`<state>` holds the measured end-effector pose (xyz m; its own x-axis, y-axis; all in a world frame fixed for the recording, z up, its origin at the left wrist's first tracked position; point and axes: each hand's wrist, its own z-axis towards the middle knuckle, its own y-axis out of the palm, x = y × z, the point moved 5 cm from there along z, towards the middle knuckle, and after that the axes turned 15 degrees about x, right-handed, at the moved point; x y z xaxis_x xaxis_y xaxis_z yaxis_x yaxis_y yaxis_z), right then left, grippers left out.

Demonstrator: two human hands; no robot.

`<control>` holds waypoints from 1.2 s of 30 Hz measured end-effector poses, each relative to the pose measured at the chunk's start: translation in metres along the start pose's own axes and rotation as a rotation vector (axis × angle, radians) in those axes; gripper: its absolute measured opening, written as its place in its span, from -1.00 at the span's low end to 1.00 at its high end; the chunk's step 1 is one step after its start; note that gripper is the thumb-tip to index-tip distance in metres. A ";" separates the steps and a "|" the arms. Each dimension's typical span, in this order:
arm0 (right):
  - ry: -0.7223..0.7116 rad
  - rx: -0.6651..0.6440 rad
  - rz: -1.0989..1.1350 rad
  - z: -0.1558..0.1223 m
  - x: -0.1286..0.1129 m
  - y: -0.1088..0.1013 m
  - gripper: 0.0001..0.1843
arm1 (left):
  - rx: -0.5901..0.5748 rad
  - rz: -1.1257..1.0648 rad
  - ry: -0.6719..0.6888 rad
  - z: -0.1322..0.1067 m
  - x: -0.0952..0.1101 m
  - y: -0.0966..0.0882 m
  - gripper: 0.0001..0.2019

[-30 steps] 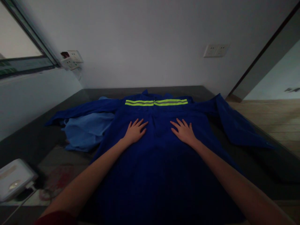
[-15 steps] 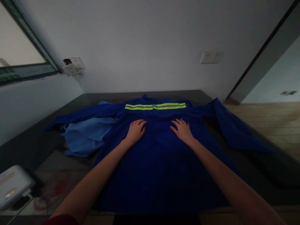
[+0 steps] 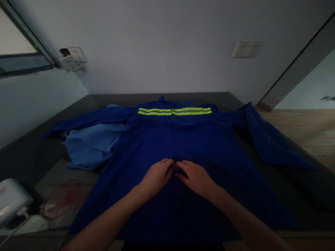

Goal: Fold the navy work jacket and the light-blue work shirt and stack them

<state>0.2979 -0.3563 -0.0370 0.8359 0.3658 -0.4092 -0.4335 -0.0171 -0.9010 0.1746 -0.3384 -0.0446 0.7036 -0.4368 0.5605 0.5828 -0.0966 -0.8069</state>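
A dark blue work jacket (image 3: 146, 139) lies spread on the dark table with its collar at the far side. Across its chest runs a yellow-green reflective stripe (image 3: 192, 111), split at the middle front. My left hand (image 3: 160, 174) and my right hand (image 3: 193, 174) meet at the jacket's centre line, below the stripe. The fingers of both are closed in a pinch on the front fabric, which puckers just above them. What exactly lies between the fingertips is too dark to make out. Both sleeves stretch out sideways, the right one bent.
A lighter blue cloth (image 3: 91, 144) lies crumpled under the left sleeve. At the table's left front sits a white device (image 3: 13, 200) with a cable. Wall sockets (image 3: 247, 49) are on the wall behind the table (image 3: 104, 99); a window is at upper left.
Both hands have come nearer and together at the jacket's centre. Their fingers, spread flat on the fabric before, are now pinched. The view has shifted slightly.
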 end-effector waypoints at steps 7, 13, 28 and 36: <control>0.044 0.045 -0.013 -0.002 0.000 0.002 -0.84 | -0.019 0.053 0.042 -0.004 0.001 0.002 -0.81; 0.061 0.021 -0.018 -0.007 -0.004 -0.001 -0.83 | -0.056 0.031 0.070 -0.005 0.003 0.002 -0.88; 0.264 0.247 0.190 -0.030 0.026 -0.011 -0.68 | -0.111 0.119 0.056 -0.008 0.008 0.002 -0.96; 0.311 0.547 0.352 -0.044 0.010 -0.016 -0.83 | -0.007 0.016 0.055 -0.010 0.011 -0.006 -0.96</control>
<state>0.3283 -0.3937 -0.0328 0.6373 0.1415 -0.7575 -0.7334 0.4131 -0.5398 0.1743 -0.3513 -0.0355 0.6897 -0.4866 0.5363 0.5685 -0.0950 -0.8172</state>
